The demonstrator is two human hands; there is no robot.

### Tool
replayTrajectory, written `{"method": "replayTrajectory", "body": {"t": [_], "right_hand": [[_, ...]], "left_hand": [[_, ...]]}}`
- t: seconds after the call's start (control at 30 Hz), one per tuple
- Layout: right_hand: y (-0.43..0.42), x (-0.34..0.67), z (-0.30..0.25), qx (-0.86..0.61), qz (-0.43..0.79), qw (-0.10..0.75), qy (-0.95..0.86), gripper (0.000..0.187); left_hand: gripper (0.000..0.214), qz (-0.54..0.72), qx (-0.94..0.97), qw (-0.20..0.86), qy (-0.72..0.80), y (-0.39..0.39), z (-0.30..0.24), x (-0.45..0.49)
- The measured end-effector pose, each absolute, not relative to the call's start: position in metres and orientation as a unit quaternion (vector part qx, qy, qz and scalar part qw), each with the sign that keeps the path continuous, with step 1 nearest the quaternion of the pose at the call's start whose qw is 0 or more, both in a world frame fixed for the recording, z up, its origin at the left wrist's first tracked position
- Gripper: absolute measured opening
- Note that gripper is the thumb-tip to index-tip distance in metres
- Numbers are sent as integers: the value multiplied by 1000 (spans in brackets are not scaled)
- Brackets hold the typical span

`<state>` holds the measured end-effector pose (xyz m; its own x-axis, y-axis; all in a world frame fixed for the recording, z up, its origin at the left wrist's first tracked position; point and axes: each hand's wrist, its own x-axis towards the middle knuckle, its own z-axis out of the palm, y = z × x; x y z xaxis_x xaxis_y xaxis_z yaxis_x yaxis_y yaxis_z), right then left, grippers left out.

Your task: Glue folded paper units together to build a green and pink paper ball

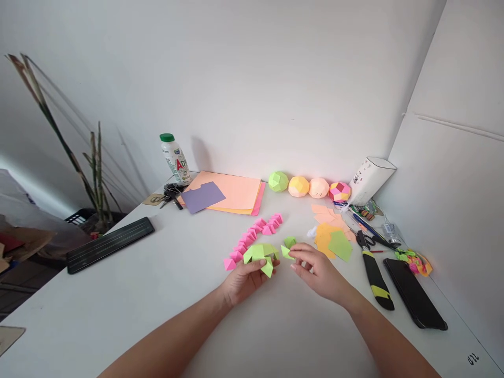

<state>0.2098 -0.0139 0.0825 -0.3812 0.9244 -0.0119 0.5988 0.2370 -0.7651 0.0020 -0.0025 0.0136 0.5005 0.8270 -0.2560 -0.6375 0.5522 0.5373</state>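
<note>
My left hand (243, 279) is closed on a green folded-paper assembly (260, 254) made of several joined pieces, held just above the white table (157, 294). My right hand (315, 268) pinches a single small green folded paper piece (286, 252) close to the assembly's right end. Another green folded piece (290, 241) lies on the table just behind it. A row of several pink folded paper pieces (254, 236) lies behind my left hand.
Orange and green paper squares (333, 239), a utility knife (374, 275), scissors (368, 239) and a black phone (413, 294) lie at right. Several paper balls (309, 186), a white box (370, 178), coloured sheets (228, 193), keys (171, 194), a bottle (175, 157), and a black keyboard (110, 242) stand behind.
</note>
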Motion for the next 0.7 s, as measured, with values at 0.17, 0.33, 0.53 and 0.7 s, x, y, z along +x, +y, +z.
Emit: {"method": "replayTrajectory", "body": {"t": [0.17, 0.33, 0.53, 0.7], "right_hand": [[-29, 203, 96, -477, 376, 178, -774, 21], [-29, 200, 94, -459, 381, 171, -785, 22], [-34, 199, 96, -445, 367, 143, -804, 23], [-33, 198, 93, -438, 362, 123, -814, 24]], "left_hand": [[30, 426, 188, 850, 247, -3, 15, 2], [25, 433, 184, 849, 240, -3, 17, 2], [27, 429, 180, 851, 244, -4, 16, 2], [28, 431, 191, 850, 237, -3, 17, 1]]}}
